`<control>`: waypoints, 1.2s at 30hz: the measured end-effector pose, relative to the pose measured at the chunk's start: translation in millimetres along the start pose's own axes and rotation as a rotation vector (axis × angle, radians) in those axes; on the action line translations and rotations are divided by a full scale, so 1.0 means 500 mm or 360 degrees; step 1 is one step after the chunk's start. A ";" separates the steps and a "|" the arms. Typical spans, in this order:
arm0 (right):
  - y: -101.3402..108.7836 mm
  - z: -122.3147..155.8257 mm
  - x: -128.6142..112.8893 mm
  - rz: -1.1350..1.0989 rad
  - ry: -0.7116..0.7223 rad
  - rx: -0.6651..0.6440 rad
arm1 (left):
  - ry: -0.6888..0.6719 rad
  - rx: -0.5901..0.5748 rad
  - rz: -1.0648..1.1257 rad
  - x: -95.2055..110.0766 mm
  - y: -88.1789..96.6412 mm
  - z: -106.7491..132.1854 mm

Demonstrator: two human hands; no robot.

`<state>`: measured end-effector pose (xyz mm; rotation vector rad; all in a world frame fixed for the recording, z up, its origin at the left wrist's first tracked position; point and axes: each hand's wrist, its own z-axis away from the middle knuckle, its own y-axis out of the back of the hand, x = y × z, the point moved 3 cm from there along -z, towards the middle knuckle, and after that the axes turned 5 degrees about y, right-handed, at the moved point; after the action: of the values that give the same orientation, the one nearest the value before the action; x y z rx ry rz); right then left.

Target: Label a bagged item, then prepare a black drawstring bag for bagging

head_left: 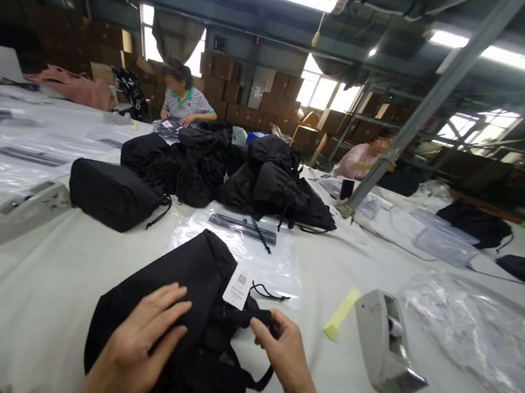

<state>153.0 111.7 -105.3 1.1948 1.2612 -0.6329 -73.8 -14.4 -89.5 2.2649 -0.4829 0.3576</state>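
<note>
Fingers of the left hand (137, 344) lie spread and flat on a black bag (172, 302), pressing the cloth without gripping it, while the right hand (283, 349) pinches the bag's gathered top between thumb and fingertips. That bag is soft, matte black fabric, crumpled at the mouth, with a white hang tag (239, 286) on a thin black cord (269, 291) (print on the tag too small to read). It rests on the pale table (20, 303) directly before the person. At two o'clock from it stands a grey tape dispenser (385, 347), with a yellow strip (341, 313) between them; at twelve o'clock lies a clear plastic sleeve (244, 241), and beyond that a heap of black bags (226, 173).
</note>
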 end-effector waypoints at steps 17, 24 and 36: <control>-0.118 0.132 -0.062 0.0020 0.0708 -0.0583 | 0.0708 -0.0714 0.0745 0.046 -0.148 0.118; 0.013 0.101 -0.001 0.0561 0.0719 0.0031 | 0.1331 -0.0411 0.1460 0.003 -0.072 0.133; -0.047 -0.001 0.025 0.1345 0.1168 -0.0601 | 0.1252 -0.0340 0.1239 0.009 -0.074 0.144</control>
<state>135.1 107.6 -124.6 1.5221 1.2118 0.6937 -45.5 -46.1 -158.9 1.4693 -0.8915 1.4300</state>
